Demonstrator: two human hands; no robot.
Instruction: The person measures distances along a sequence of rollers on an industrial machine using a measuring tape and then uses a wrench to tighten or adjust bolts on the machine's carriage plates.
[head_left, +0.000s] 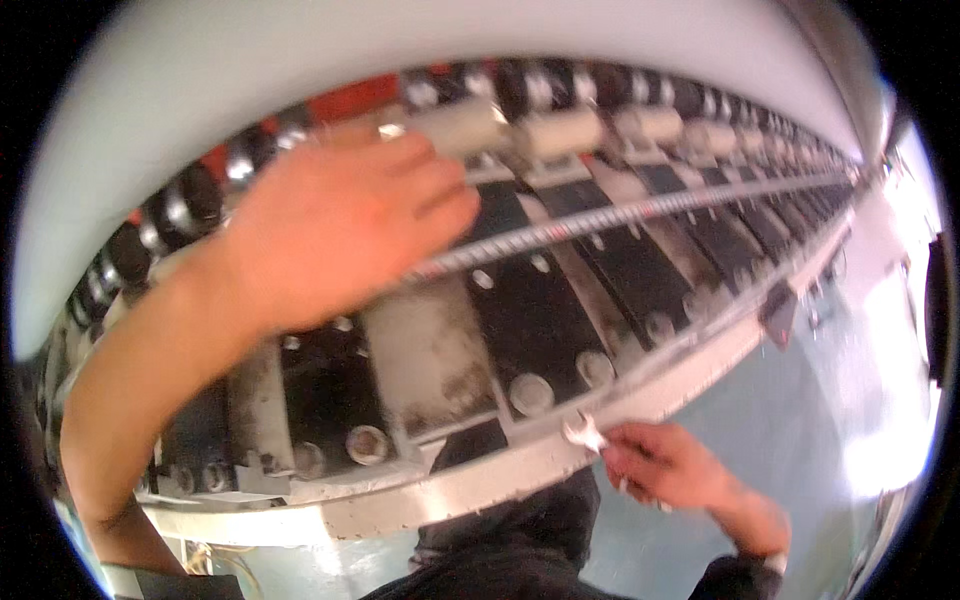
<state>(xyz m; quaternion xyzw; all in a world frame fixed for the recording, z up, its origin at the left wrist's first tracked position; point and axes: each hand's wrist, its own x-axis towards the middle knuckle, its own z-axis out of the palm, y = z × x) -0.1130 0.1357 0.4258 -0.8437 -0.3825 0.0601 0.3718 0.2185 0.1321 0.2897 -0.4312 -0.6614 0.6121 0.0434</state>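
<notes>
My left hand (345, 225) reaches up over a long machine frame, fingers curled onto a cream-coloured roller (462, 126) in the upper row. My right hand (665, 465) is low, at the machine's front rail (480, 480), closed around a small silver open-end wrench (585, 432) whose jaw points up-left at the rail edge. Between the hands run dusty grey and black plates (430, 355) with round bolt heads (530, 392), crossed by a thin ribbed rod (560, 228).
A row of cream rollers and dark spools (700, 110) stretches away to the upper right. Above it is a pale curved cover (300, 50). A blue-grey floor (790, 420) lies to the right. My dark clothing (520, 540) shows below the rail.
</notes>
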